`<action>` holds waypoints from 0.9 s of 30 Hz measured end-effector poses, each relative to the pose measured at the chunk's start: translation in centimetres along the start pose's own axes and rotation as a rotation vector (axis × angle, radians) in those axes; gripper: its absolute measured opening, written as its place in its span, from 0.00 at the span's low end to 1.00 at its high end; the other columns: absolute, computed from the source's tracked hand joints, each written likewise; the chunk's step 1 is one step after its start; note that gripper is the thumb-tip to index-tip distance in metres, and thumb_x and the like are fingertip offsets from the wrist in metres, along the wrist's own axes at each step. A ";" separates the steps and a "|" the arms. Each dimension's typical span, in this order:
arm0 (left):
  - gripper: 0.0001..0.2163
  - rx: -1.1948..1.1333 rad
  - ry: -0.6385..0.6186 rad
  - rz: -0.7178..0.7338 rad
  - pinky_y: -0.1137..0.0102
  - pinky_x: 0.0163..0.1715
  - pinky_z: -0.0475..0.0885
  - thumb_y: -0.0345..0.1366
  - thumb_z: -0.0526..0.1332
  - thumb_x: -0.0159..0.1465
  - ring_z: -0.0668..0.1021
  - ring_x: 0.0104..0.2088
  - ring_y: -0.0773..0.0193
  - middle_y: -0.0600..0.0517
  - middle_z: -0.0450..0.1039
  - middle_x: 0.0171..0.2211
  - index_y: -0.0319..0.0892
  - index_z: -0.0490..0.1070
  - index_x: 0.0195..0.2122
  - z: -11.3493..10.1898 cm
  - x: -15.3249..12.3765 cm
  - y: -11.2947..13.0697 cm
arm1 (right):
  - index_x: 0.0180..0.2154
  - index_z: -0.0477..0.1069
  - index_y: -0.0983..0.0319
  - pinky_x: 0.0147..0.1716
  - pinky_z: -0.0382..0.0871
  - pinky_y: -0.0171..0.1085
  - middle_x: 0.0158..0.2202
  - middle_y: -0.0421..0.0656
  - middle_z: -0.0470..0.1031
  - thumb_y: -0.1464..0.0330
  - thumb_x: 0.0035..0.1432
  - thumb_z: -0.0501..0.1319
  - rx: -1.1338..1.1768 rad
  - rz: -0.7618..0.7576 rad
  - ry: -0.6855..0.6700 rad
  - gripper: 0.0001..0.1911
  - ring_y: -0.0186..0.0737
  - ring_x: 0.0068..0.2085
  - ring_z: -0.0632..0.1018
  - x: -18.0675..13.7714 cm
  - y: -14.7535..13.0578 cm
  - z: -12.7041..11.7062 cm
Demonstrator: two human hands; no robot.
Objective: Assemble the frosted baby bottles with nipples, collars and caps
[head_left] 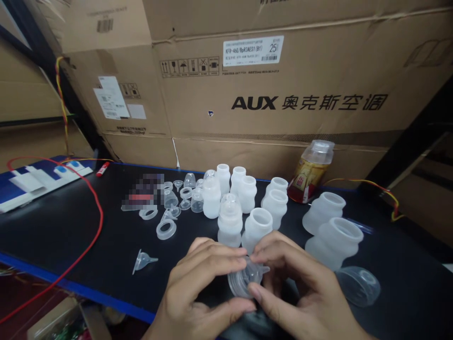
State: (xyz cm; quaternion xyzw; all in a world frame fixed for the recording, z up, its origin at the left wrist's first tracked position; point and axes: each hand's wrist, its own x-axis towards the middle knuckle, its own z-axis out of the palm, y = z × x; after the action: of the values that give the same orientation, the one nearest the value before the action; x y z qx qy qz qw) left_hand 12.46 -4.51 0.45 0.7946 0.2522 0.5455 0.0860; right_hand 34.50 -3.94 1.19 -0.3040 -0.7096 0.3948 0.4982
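Note:
Near the table's front edge, my left hand (201,283) grips a clear screw ring (236,283) by its rim. A clear silicone bottle nipple (254,271) sits in the ring, its narrow tip pointing right. My right hand (300,283) is closed on the same piece, thumb and fingertips pressing at the nipple's edge. Just behind my hands stand an open frosted baby bottle (258,224) and a capped baby bottle (230,222). A loose nipple (143,260) lies on its side to the left, and a clear dome cap (359,285) lies at right.
Several open frosted bottles (332,241) stand behind and to the right. Loose rings (166,229), nipples and caps are spread at centre left. A red-labelled jar (311,172) leans by the carton (198,118). A red cable (101,212) and power strip (46,188) lie left.

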 end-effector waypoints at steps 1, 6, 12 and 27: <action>0.17 0.005 -0.002 0.004 0.62 0.47 0.82 0.43 0.77 0.67 0.90 0.43 0.57 0.46 0.90 0.47 0.43 0.79 0.53 0.0 0.0 0.0 | 0.45 0.82 0.53 0.23 0.75 0.29 0.41 0.40 0.79 0.73 0.60 0.76 -0.005 -0.030 0.012 0.13 0.30 0.25 0.77 0.0 0.0 0.0; 0.15 -0.003 -0.007 0.008 0.63 0.48 0.82 0.42 0.76 0.69 0.90 0.44 0.57 0.45 0.90 0.47 0.43 0.79 0.52 0.0 -0.1 -0.2 | 0.43 0.81 0.53 0.20 0.74 0.30 0.35 0.39 0.79 0.74 0.58 0.77 -0.038 -0.152 0.082 0.14 0.32 0.24 0.76 -0.1 -0.1 0.2; 0.16 -0.029 -0.011 -0.014 0.63 0.50 0.81 0.40 0.76 0.68 0.90 0.47 0.58 0.45 0.89 0.50 0.42 0.79 0.53 -0.1 -0.3 -0.4 | 0.43 0.80 0.52 0.19 0.73 0.29 0.34 0.37 0.78 0.75 0.57 0.77 -0.076 -0.174 0.074 0.16 0.30 0.22 0.75 -0.3 -0.2 0.3; 0.17 -0.049 -0.012 -0.016 0.64 0.49 0.81 0.42 0.76 0.68 0.90 0.46 0.58 0.46 0.89 0.48 0.42 0.79 0.54 -0.1 0.0 -0.1 | 0.45 0.82 0.53 0.20 0.76 0.29 0.38 0.39 0.77 0.75 0.58 0.77 -0.024 -0.130 0.058 0.16 0.30 0.24 0.76 -0.2 -0.2 0.4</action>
State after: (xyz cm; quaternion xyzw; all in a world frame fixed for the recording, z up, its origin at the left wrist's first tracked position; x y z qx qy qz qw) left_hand 12.34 -4.43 0.44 0.7934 0.2447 0.5462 0.1111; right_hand 34.15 -4.32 1.15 -0.2743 -0.7177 0.3442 0.5396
